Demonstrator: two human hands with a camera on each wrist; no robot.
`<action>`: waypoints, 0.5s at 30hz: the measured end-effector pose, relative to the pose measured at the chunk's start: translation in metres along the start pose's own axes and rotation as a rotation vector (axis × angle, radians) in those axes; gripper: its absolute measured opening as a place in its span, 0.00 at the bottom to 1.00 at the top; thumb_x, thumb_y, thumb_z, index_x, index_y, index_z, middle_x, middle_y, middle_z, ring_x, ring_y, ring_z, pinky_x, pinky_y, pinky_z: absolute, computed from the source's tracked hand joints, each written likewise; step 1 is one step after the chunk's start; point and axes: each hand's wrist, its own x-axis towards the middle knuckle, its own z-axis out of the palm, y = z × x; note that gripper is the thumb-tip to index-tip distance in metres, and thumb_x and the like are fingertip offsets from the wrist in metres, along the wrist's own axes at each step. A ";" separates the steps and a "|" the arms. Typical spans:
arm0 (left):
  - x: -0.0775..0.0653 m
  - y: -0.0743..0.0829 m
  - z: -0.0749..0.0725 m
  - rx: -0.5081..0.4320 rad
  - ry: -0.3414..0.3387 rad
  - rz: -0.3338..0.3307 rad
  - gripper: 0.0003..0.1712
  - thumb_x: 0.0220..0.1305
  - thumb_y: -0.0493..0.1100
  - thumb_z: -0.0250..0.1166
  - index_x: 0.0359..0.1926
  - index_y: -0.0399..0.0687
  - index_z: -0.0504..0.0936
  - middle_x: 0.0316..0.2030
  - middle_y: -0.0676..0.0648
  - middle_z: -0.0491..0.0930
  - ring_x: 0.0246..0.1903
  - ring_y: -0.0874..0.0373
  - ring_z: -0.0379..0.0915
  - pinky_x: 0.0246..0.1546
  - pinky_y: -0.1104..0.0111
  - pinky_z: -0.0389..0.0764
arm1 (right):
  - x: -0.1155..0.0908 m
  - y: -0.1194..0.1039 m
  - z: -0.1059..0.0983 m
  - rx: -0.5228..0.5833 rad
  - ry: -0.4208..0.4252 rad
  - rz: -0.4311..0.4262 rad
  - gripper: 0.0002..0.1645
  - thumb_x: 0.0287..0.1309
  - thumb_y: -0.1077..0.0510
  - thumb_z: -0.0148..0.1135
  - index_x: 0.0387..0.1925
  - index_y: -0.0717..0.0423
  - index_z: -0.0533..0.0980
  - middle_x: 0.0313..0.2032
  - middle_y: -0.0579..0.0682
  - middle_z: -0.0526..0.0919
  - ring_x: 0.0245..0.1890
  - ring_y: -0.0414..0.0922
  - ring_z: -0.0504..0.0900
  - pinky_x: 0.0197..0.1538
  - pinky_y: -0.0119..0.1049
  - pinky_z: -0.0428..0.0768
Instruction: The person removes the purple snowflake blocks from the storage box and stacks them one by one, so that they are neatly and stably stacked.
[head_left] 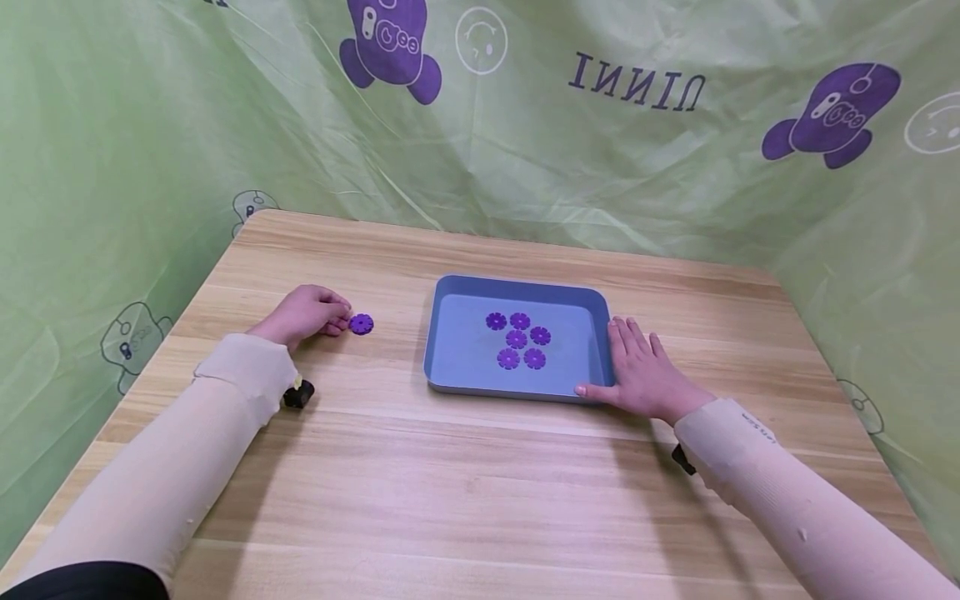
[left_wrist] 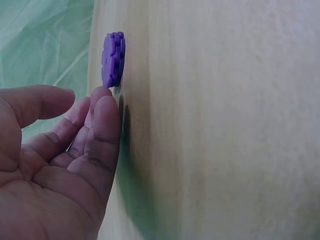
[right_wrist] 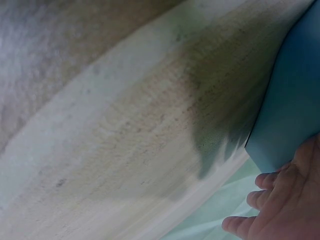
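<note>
- Nearest to us, the pale left sleeve (head_left: 142,467) and right sleeve (head_left: 810,517) reach in from the lower corners.
- Behind the work we see a green sheet (head_left: 525,167) printed with purple figures.
- Below it spreads the wood-grain table (head_left: 450,483).
- On that we have a shallow blue tray (head_left: 457,342); it looks rigid, and we would steady it by its rim and outer wall.
- Against the tray's right wall lies the right hand (head_left: 641,371), fingers straight, thumb stretched toward the near corner, clamped on nothing.
- Well to the tray's left, the left hand (head_left: 303,315) has loosely bent fingers, the thumb apart from them.
- Just at its fingertips, outside the tray, is a purple piece (head_left: 362,324) that shows two notched layers in the left wrist view; we cannot tell whether the fingertips touch it. We judge it light, stiff plastic, hardly fragile, perhaps slippery on its faces; we would pinch both layers by opposite notched edges.
- Smaller by a layer, it seems, six purple discs (head_left: 516,339) lie flat inside the tray.
</note>
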 end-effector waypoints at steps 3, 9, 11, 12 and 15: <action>0.000 0.000 0.000 -0.002 0.003 0.007 0.19 0.78 0.32 0.51 0.59 0.16 0.71 0.40 0.40 0.82 0.33 0.62 0.78 0.38 0.73 0.83 | 0.000 0.000 0.000 0.001 -0.001 -0.001 0.73 0.63 0.24 0.58 0.76 0.80 0.40 0.77 0.75 0.40 0.77 0.70 0.38 0.74 0.69 0.40; -0.002 0.003 0.000 0.034 0.011 -0.005 0.16 0.76 0.32 0.51 0.53 0.17 0.75 0.37 0.41 0.83 0.31 0.63 0.78 0.36 0.72 0.84 | -0.001 0.000 -0.001 0.007 -0.003 -0.002 0.74 0.62 0.23 0.58 0.76 0.79 0.39 0.77 0.75 0.40 0.77 0.70 0.37 0.74 0.68 0.39; -0.002 0.004 0.001 0.026 0.008 -0.014 0.16 0.76 0.32 0.51 0.52 0.17 0.75 0.37 0.40 0.83 0.31 0.64 0.79 0.36 0.72 0.84 | -0.001 0.000 -0.002 0.012 -0.005 -0.002 0.74 0.62 0.24 0.58 0.76 0.79 0.39 0.77 0.76 0.39 0.77 0.70 0.37 0.74 0.68 0.39; -0.002 0.004 0.001 0.018 0.005 -0.018 0.16 0.75 0.32 0.51 0.52 0.17 0.75 0.37 0.40 0.83 0.30 0.64 0.80 0.36 0.71 0.85 | -0.001 0.000 -0.002 0.013 -0.006 -0.002 0.74 0.62 0.24 0.58 0.76 0.80 0.39 0.77 0.76 0.39 0.77 0.70 0.37 0.74 0.68 0.39; -0.003 0.004 0.002 -0.006 -0.003 -0.032 0.17 0.76 0.32 0.51 0.53 0.16 0.74 0.37 0.40 0.82 0.30 0.64 0.81 0.36 0.71 0.85 | -0.001 -0.001 -0.002 0.011 -0.007 -0.003 0.74 0.63 0.24 0.58 0.75 0.80 0.39 0.77 0.75 0.39 0.77 0.70 0.37 0.74 0.69 0.39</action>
